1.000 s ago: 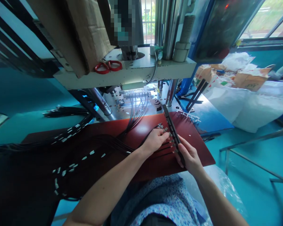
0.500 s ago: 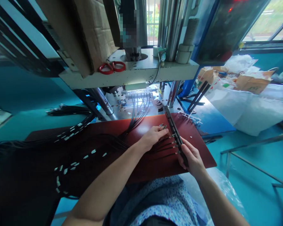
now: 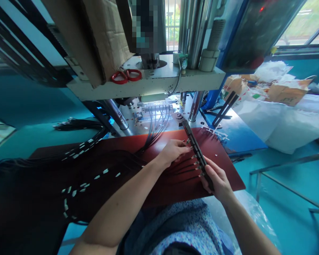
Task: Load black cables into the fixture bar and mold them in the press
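Here, right hand point(image 3: 216, 177) clasps a bar point(image 3: 195, 146) holding cables point(image 3: 195, 163); left hand point(image 3: 172, 154) pinches a connector point(image 3: 187, 141).

Teal floor point(image 3: 289, 230), teal wall point(image 3: 315, 61); bright window point(image 3: 297, 26)

The slotted bar point(image 3: 198, 153) is presenting as 1 long, narrow, dark strip with a row of small recesses along its length. It is slanting over the worktop point(image 3: 227, 173), its near end sitting in the right hand point(image 3: 214, 177) and its far end pointing forward and slightly left. Several thin black cables point(image 3: 186, 161) are running from the left toward the bar, their small, pale metallic tips point(image 3: 196, 163) meeting its left edge at spaced positions. Further tips are showing at the left hand point(image 3: 175, 152), just beside the bar; their seating is remaining too small to tell.
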The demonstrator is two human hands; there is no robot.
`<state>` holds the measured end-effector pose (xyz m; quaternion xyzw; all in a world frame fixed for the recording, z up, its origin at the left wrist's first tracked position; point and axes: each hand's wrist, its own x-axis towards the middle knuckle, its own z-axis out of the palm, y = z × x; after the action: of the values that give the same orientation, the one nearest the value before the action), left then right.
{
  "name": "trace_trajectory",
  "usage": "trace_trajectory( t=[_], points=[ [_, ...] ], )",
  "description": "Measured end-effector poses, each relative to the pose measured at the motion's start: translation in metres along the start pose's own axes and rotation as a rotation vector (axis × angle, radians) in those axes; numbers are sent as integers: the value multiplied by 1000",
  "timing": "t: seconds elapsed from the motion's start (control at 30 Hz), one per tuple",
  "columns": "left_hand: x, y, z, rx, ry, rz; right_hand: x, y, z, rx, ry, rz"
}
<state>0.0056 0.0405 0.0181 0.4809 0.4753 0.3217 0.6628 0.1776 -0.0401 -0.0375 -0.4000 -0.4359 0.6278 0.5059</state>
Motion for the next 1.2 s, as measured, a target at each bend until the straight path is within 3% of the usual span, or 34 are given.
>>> trace_trajectory(
  t=[0.17,0.5,0.73,0.93,1.2],
  points=[
    [1,-1,4,-51,6,-18,0,-3,0,-30,5,9],
    [-1,-7,5,4,96,99,5,-5,7,-215,-42,19],
    [2,-6,-8,114,227,211,3,-5,3,-93,17,40],
    [2,-2,-8,139,78,81,1,-10,3,-63,24,90],
    [1,4,-8,105,38,-38,1,-10,3,-118,16,109]
  ],
)
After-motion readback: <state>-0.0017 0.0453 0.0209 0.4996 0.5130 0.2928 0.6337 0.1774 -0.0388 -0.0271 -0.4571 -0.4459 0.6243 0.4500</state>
